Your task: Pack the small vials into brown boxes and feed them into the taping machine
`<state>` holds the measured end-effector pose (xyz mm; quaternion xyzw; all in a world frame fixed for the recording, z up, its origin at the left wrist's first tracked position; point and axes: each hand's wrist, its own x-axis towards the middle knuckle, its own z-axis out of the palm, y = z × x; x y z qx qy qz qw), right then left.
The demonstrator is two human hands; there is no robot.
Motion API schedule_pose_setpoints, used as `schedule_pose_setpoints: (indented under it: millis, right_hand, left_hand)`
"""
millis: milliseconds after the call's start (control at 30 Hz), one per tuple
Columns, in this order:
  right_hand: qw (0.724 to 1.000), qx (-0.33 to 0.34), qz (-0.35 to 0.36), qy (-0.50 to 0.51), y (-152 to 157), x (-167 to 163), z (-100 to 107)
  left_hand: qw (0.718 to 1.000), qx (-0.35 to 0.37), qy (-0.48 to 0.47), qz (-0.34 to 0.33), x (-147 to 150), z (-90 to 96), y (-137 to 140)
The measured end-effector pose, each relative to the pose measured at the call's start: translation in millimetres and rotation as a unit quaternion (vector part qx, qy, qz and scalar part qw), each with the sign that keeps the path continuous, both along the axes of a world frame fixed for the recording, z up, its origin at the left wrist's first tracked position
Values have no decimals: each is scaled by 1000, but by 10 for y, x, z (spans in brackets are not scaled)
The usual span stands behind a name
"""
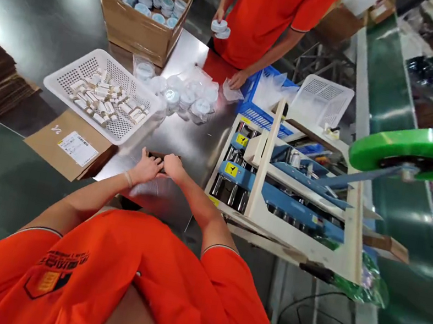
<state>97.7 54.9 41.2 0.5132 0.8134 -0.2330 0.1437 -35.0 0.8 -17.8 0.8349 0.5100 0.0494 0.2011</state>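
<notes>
At the near edge of the metal table, my left hand and my right hand are close together on a small brown cardboard box. The left fingers bend over its top, and the right hand is closed at its other side. Much of the box is hidden under my hands. Beyond them lies a pile of round white tins in clear bags. To the left, a white perforated basket holds many small labelled glass vials.
A flattened carton stack lies left. Behind stands a large cardboard box of round tins. Across the table a co-worker in orange holds tins and a clear bag. A roller sealing machine and green conveyor stand right.
</notes>
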Motion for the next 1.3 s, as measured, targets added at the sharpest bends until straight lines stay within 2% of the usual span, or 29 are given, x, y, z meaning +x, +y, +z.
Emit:
schedule_pose_setpoints:
  millis: [67,167,200,267,333,367,433,500,567,633,667,733,800,867,967,1067,1133,1167,1233,1300]
  right_hand:
    - [999,34,-37,-6,0,159,-4]
    - [982,123,-140,33,-10,540,-5]
    - [975,123,-172,61,-9,647,-27]
    - [971,54,-199,120,-4,752,-115]
    - [970,-27,-180,159,3,707,-238]
    - [971,-45,-162,167,6,655,-297]
    - [977,-44,-121,169,6,569,-379]
    - [982,-37,-69,174,-10,585,-402]
    - [981,-36,10,192,-50,698,-388]
    - [975,-30,83,204,-106,833,-375]
    - [973,-24,110,200,-134,882,-376]
    - [974,-16,135,179,-170,921,-394]
    - [976,-16,148,157,-164,886,-415]
    - [978,-24,155,136,-117,809,-420]
    - [988,-28,115,97,-33,668,-385]
    - [997,56,-3,50,-9,554,-336]
    - [990,125,-45,45,-22,540,-328]
    - [988,138,-37,53,-32,558,-338]
    - [990,113,21,79,-62,639,-384]
    - [990,76,67,100,-109,745,-460]
  left_hand:
    - [1000,-5,6,1,-21,-1,2]
    - [1000,-2,-7,11,-39,10,-11]
    - [1000,0,-16,20,-32,13,-16]
    - [999,1,-29,42,3,14,-16]
    - [997,-2,-36,62,42,11,-5]
    - [997,-5,-40,67,50,8,3]
    - [995,-15,-65,69,7,-9,16]
    - [988,-24,-129,86,-139,-49,10]
    - [961,-22,-221,164,-368,-122,-20]
    - [918,-45,-306,249,-593,-216,-55]
    - [899,-78,-338,267,-670,-265,-65]
    - [875,-164,-379,253,-715,-347,-53]
    - [862,-212,-391,243,-631,-404,1]
    - [857,-217,-391,255,-507,-437,67]
    - [850,-242,-405,237,-435,-464,131]
    - [837,-273,-421,216,-545,-467,147]
    - [835,-277,-421,220,-659,-445,159]
    - [837,-273,-419,222,-713,-425,170]
    - [851,-247,-409,218,-787,-370,194]
    - [889,-194,-360,204,-786,-303,200]
